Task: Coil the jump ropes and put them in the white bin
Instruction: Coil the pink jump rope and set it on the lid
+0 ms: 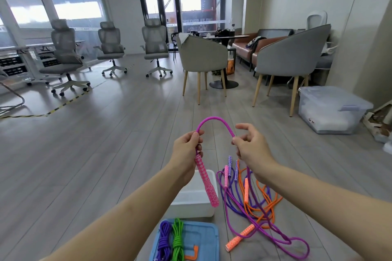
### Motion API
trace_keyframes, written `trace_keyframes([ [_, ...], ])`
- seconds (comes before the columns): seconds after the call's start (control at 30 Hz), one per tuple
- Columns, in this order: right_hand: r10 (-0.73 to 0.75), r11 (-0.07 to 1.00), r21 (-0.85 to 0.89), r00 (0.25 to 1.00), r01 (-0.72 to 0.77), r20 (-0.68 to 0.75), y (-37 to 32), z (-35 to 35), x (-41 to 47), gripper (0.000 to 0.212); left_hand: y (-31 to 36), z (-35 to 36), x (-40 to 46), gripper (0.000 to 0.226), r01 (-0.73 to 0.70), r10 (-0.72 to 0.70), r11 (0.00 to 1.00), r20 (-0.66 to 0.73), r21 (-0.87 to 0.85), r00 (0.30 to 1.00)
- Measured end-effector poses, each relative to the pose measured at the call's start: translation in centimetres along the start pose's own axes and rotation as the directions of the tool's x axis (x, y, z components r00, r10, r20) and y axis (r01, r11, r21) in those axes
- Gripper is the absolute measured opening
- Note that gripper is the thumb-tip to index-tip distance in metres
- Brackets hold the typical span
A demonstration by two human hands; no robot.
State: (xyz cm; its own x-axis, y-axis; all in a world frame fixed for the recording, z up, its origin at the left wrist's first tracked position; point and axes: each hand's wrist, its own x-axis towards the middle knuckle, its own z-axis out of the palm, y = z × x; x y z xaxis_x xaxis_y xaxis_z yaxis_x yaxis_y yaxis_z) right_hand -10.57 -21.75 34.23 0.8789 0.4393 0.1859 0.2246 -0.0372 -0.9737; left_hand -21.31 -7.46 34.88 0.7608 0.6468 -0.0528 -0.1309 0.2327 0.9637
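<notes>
Nearest, at six o'clock, a blue plastic lid on the floor carries a coiled purple rope and a coiled green rope. Just beyond stands the white plastic bin; at four o'clock loose purple and orange ropes lie tangled on grey floorboards. Above the bin, the left hand grips the magenta jump rope where its pink patterned handle hangs down. The right hand pinches the same cord, arched between them. Open floor runs toward ten o'clock; a clear lidded tub sits at two.
</notes>
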Motion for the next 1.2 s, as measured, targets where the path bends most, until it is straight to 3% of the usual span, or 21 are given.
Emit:
trace_keyframes([
  [0.2, -0.068, 0.984, -0.162, 0.997, 0.075, 0.047, 0.6, 0.2, -0.7, 0.003, -0.6, 0.1, 0.4, 0.026, -0.018, 0.019, 0.998, -0.018, 0.063, 1.0],
  [0.3, -0.056, 0.978, -0.197, 0.995, 0.071, 0.083, 0.8, 0.4, -0.7, 0.003, -0.8, 0.1, 0.4, 0.025, -0.015, 0.016, 0.998, -0.017, 0.064, 1.0],
  [0.43, -0.033, 0.98, -0.189, 0.991, 0.057, 0.128, 1.0, 0.7, -1.0, 0.028, -0.8, 0.0, 0.5, 0.024, -0.003, 0.006, 0.998, -0.051, 0.057, 0.999],
  [0.6, -0.115, 0.961, -0.242, 0.989, 0.133, 0.089, 0.7, 1.1, -1.5, 0.018, -1.2, 0.2, 0.0, 0.024, -0.008, 0.014, 0.989, -0.043, 0.146, 0.999],
  [0.8, -0.145, 0.98, -0.136, 0.989, 0.145, 0.009, 0.1, 1.8, -1.7, 0.009, -1.5, 0.3, -0.1, 0.022, 0.0, -0.001, 0.989, 0.006, 0.151, 1.0],
  [1.03, -0.089, 0.994, -0.055, 0.987, 0.097, 0.132, -0.1, 3.0, -2.1, 0.029, -1.7, 0.3, 0.1, 0.021, -0.027, 0.014, 0.985, 0.076, 0.172, 0.997],
  [1.2, -0.076, 0.995, -0.048, 0.989, 0.083, 0.128, -0.4, 3.1, -2.1, 0.03, -1.7, 0.2, 0.0, 0.021, -0.035, 0.015, 0.985, 0.116, 0.171, 0.993],
])
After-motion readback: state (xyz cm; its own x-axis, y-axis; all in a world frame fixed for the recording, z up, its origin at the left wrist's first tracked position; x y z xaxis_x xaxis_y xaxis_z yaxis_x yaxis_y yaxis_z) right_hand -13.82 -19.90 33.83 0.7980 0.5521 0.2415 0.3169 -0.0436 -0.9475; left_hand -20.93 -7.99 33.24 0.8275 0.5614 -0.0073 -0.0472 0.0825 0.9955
